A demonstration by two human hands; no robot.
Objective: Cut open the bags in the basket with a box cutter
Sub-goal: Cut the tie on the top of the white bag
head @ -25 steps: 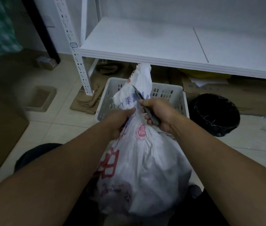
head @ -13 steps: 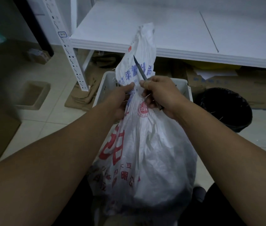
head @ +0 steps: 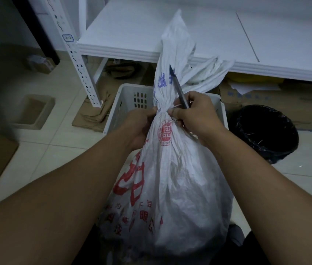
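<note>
A full white plastic bag [head: 170, 188] with red and blue print stands in front of me, its neck tied tight and its loose top sticking up. My left hand [head: 140, 129] pinches the left side of the tied neck. My right hand [head: 195, 115] presses against the right side of the neck and holds a dark box cutter [head: 178, 87], whose blade end points up and left along the bag's top. Behind the bag sits the white slotted basket [head: 130, 100]; its inside is mostly hidden by the bag and my hands.
A white shelf board [head: 151, 31] on a perforated post [head: 78, 67] hangs over the basket. A black-lined bin [head: 266, 131] stands at the right. Flattened cardboard [head: 92, 115] lies under the shelf, a shallow cardboard tray [head: 33, 111] lies on the tiled floor at the left.
The bag has risen out of the basket and toward me, its top unfolding upward. Both hands stay at the tied neck, the cutter still upright in my right hand.
</note>
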